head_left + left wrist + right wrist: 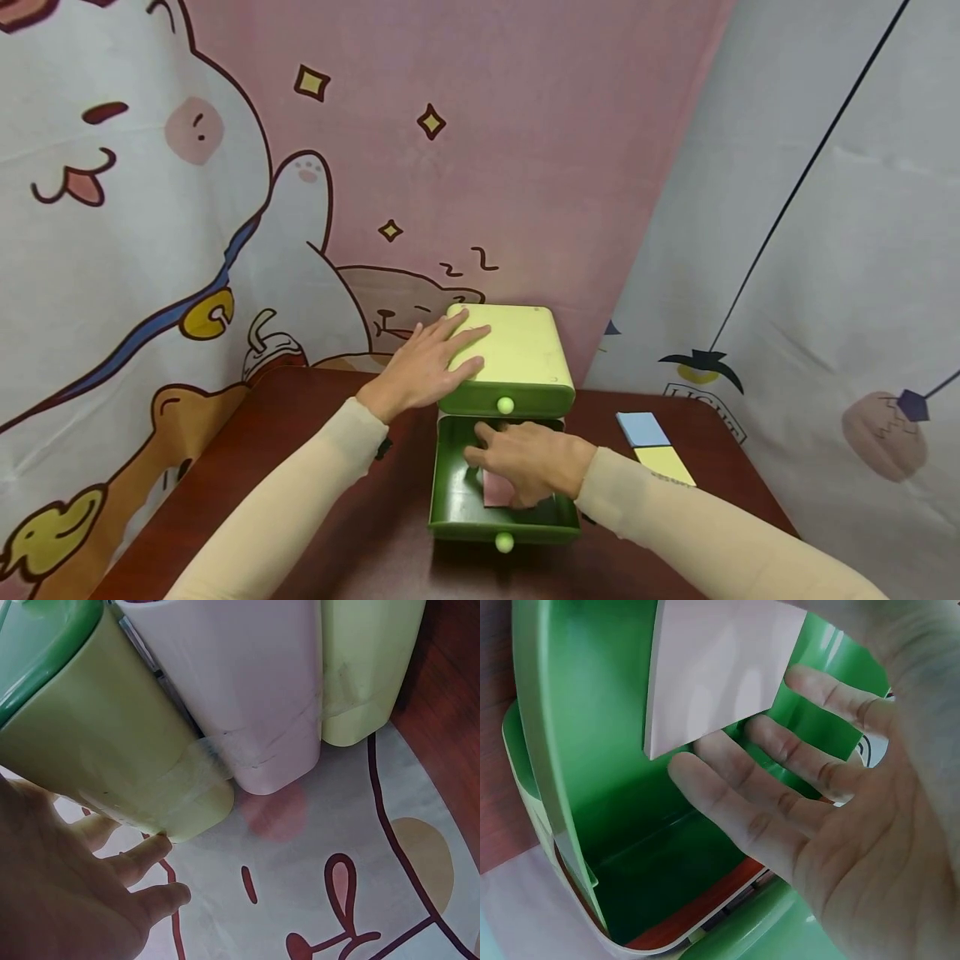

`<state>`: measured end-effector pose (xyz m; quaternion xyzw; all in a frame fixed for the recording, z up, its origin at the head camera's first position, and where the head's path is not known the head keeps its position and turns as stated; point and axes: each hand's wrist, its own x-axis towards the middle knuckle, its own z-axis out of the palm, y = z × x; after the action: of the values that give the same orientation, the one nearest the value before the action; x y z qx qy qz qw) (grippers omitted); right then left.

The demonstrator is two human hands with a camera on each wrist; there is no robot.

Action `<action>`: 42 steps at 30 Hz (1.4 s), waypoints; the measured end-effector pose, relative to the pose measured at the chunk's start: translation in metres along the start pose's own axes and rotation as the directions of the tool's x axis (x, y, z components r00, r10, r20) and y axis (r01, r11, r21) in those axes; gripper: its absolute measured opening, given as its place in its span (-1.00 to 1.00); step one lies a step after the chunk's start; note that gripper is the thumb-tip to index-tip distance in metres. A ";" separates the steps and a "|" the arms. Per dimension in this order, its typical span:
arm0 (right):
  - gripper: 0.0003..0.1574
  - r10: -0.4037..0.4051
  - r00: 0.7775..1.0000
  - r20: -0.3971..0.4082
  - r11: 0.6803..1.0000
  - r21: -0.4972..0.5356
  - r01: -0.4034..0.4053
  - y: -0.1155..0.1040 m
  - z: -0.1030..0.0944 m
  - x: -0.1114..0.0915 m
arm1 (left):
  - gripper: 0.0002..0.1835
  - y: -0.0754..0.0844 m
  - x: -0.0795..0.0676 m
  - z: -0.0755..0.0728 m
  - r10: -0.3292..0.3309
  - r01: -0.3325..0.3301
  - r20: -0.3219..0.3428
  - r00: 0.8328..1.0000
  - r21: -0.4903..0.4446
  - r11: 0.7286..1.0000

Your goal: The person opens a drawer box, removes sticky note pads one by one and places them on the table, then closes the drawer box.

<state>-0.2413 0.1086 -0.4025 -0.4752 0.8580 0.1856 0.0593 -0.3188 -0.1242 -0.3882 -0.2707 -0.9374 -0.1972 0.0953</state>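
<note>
I log one flat pink pad (pixel 495 490) inside one green plastic drawer (pixel 456 500), right hand (pixel 532 458) at the pad, fingers loosely extended; left hand (pixel 423 365) spread on one pale-yellow plastic casing (pixel 519 343); one blue square (pixel 642 429), one yellow square (pixel 664 463); printed cloth (pixel 525 167) lettered "LIGHT".

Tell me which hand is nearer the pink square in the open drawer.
Right. The right hand is in the open drawer, close by the pink square; the left hand is at the yellow cabinet top, outside the drawer.
</note>
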 end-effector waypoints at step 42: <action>-0.22 -0.098 0.987 -0.128 0.995 -0.019 0.096 0.012 0.006 -0.015 | -0.25 0.000 0.001 0.004 0.003 -0.003 -0.015 1.000 0.012 1.000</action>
<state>-0.2439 0.1290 -0.4004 -0.5279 0.8347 0.1566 0.0097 -0.3202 -0.1225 -0.3912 -0.2699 -0.9374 -0.1936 0.1044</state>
